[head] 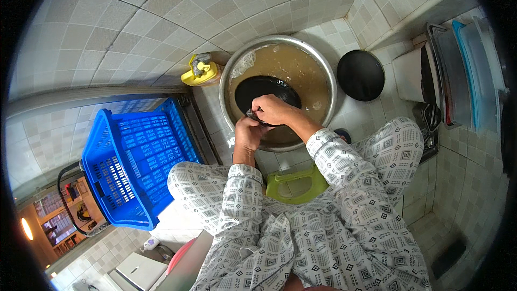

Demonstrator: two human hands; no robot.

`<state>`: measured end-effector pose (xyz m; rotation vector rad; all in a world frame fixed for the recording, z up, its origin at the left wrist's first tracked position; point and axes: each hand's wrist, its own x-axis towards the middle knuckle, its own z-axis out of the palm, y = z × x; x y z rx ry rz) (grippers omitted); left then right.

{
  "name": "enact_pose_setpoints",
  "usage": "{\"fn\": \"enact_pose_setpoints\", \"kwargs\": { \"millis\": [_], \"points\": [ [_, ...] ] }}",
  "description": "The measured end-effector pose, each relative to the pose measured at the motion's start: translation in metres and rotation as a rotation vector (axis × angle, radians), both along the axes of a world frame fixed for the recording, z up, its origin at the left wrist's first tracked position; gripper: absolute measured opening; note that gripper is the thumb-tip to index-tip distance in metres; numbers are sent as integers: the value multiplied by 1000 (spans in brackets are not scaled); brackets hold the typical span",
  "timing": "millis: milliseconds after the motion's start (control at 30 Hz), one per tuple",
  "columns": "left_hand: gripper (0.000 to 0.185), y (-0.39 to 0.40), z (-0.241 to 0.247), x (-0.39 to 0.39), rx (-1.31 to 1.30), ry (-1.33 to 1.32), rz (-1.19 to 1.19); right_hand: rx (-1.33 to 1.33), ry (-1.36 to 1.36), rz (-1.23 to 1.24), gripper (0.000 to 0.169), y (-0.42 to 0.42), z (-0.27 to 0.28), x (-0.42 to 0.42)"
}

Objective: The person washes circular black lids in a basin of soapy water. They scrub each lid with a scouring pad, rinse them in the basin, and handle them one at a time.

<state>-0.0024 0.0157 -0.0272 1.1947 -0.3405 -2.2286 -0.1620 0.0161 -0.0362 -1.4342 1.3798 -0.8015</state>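
Note:
A wide metal basin point(331, 101) holds murky brown water with foam at its far left. In it lies a black round pan point(252, 91), partly under the water. My left hand point(248, 133) grips the pan's near side, though the fingers hide the exact part held. Just above and touching it, my right hand point(272, 109) is closed around a grey metal scouring pad point(253, 115), pressed close to the left thumb. Both hands are over the basin's near left part.
Left of the basin stand a yellow-topped bottle point(202, 74) and a blue plastic basket point(141, 161). A black round pan or lid point(360, 75) lies to the right. Lidded containers point(464, 72) line the right wall. A green plastic stool point(297, 188) sits between my legs.

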Motion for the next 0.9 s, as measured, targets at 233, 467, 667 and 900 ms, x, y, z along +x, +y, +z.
{"fn": "enact_pose_setpoints", "kwargs": {
  "millis": [233,467,667,900],
  "points": [
    [25,6,-18,-15,-80,-385,188,225,432,255,15,11,11,-37],
    [34,7,-11,-20,-106,-545,64,-23,878,-413,15,30,-59,-64],
    [40,3,-35,-8,49,-332,156,263,262,-1090,30,16,-92,-97],
    [50,6,-116,-5,201,-210,119,743,-566,-1309,61,35,-80,-73]
  ]
}}
